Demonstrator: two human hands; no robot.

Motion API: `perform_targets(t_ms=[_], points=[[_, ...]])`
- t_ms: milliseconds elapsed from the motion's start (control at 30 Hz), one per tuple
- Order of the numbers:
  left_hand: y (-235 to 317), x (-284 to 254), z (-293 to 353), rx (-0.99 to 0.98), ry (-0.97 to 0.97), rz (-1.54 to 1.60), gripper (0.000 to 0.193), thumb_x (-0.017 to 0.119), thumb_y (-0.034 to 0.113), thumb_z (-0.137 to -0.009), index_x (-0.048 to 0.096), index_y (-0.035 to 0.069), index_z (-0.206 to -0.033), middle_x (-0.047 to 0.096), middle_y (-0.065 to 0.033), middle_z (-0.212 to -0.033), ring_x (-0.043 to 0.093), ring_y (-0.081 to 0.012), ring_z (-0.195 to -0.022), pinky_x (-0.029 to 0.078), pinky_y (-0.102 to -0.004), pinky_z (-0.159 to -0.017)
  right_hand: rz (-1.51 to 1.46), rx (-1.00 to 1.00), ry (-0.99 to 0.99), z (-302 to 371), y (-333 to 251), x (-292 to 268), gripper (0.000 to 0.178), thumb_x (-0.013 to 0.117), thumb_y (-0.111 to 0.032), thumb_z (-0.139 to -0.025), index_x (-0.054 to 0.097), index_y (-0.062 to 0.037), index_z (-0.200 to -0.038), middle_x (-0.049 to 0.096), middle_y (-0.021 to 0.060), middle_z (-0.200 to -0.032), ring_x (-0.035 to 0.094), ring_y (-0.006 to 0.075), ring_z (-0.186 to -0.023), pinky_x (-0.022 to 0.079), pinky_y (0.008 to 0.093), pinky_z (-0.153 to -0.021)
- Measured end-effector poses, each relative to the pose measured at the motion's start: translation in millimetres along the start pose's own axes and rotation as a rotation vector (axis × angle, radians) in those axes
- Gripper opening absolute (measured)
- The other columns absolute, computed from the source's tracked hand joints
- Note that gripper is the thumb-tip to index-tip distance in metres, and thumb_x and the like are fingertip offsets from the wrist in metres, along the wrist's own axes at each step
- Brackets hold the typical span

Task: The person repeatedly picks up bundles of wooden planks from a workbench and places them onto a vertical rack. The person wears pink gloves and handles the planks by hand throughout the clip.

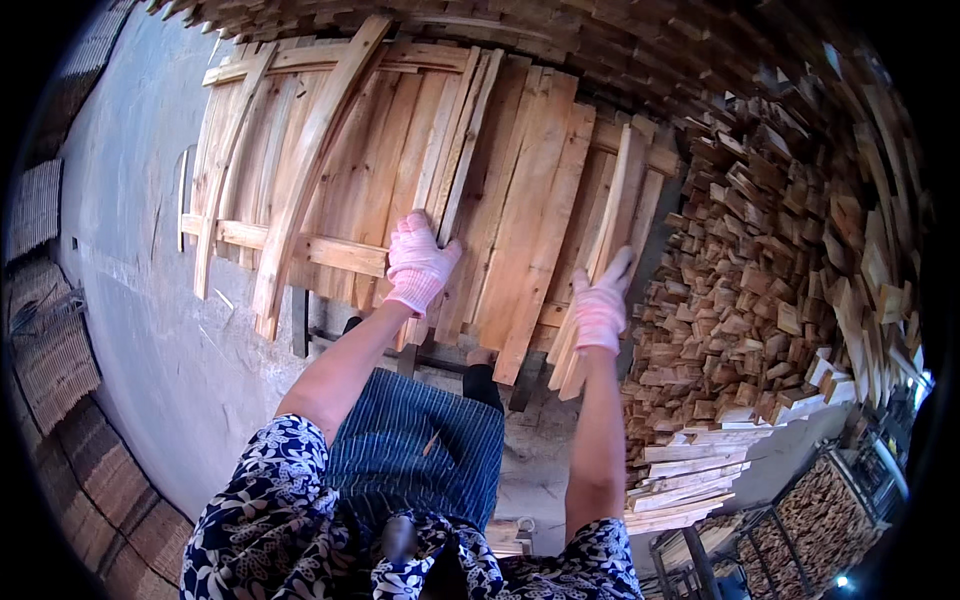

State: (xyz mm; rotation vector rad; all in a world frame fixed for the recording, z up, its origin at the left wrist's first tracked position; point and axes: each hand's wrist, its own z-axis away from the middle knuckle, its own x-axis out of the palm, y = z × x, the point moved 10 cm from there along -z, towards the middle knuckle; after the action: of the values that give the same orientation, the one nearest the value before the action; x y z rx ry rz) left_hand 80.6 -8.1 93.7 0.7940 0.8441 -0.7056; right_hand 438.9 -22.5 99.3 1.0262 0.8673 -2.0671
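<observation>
In a pink knit glove, my left hand [420, 262] has its fingers bent over narrow wooden strips [468, 150], with the thumb against their right side. My right hand [602, 305], gloved alike and slightly blurred, lies over slim boards [622, 195] at the right end of the layer. Its fingers stretch forward and its thumb stands apart. Between the hands rest wider flat planks [540, 220]. Left of my left hand, a long curved board [318, 170] and a thinner one lie across the planks. A crosspiece [340, 253] runs beneath them.
A tall stack of cut wood [750, 270] rises close on the right, continuing along the far side. Pale concrete floor [150, 330] spreads to the left, with bundled wood [50, 340] at its edge. Dark metal supports [300, 322] show under the planks. A wood-filled rack [800, 530] stands lower right.
</observation>
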Motion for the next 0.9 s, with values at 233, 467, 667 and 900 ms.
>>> perform_targets(t_ms=[233,467,667,900], points=[[-7,3,-2,0.04,0.03,0.021,0.071,0.08,0.04,-0.075,0.048,0.002,-0.126,0.056,-0.0234,-0.121,0.055,-0.0418,-0.116,0.048,-0.0521,-0.097,-0.001,0.041,0.086,-33,-39,-1,0.086,0.058,-0.042,-0.1,0.005,-0.0209,-0.165,0.042,0.0391,-0.143,0.057,0.0557,-0.12,0.05,0.0578,-0.1],[-3,1,-6,0.069,-0.114,0.192,0.071,0.078,0.04,-0.077,0.048,0.001,-0.129,0.056,-0.025,-0.124,0.055,-0.043,-0.118,0.046,-0.0519,-0.101,0.03,-0.214,0.086,-35,-58,34,0.084,0.056,-0.039,-0.1,0.005,-0.0221,-0.165,0.047,0.0395,-0.138,0.062,0.0544,-0.111,0.051,0.0582,-0.096],[25,12,38,0.139,-0.312,0.738,0.08,0.075,0.019,-0.082,0.036,-0.005,-0.147,0.059,-0.0195,-0.128,0.059,-0.0251,-0.118,0.052,-0.0365,-0.098,-0.11,-0.24,-0.074,7,-87,-25,0.076,0.059,-0.04,-0.099,0.023,-0.0199,-0.163,0.058,0.0318,-0.136,0.061,0.0512,-0.118,0.05,0.0559,-0.099],[187,59,106,0.304,-0.905,0.462,0.093,0.07,0.045,-0.092,0.023,-0.005,-0.154,0.049,-0.0287,-0.145,0.052,-0.0367,-0.131,0.045,-0.0457,-0.108,-0.797,-0.155,-0.133,-2,-43,-51,0.084,0.07,-0.027,-0.095,0.024,-0.0069,-0.162,0.063,0.0229,-0.133,0.063,0.031,-0.119,0.048,0.0367,-0.106]])
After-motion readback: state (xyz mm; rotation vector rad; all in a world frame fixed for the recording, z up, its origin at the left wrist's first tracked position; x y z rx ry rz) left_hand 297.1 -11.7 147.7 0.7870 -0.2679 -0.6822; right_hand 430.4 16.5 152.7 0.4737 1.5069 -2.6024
